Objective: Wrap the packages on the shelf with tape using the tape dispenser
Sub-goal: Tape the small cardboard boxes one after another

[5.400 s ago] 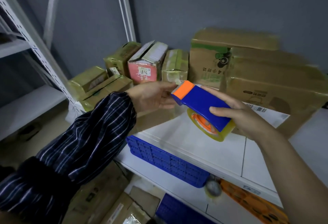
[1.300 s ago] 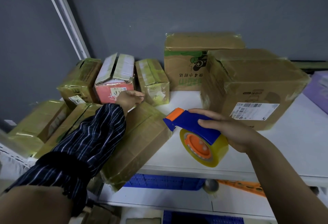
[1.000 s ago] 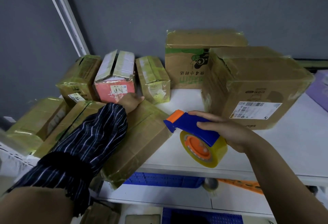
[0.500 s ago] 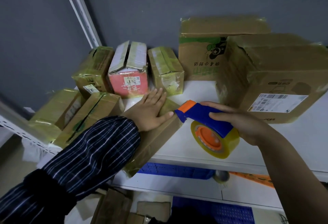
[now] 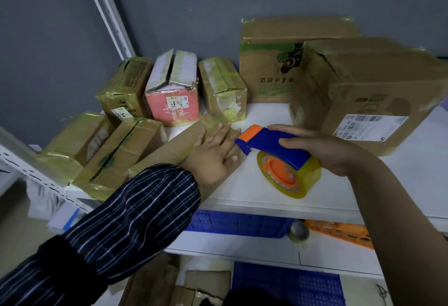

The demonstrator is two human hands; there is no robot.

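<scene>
— Flat package [image 5: 179, 141]: changed how?
— Pinned now under the left hand [image 5: 213, 155], fingers straight, no longer up at its far end. Steadied, likely ready for tape.
— And the tape dispenser [image 5: 271, 143]?
— Gripped from above by the right hand [image 5: 322, 150], orange nose just beside the left fingertips, over the shelf [image 5: 242, 194].
</scene>
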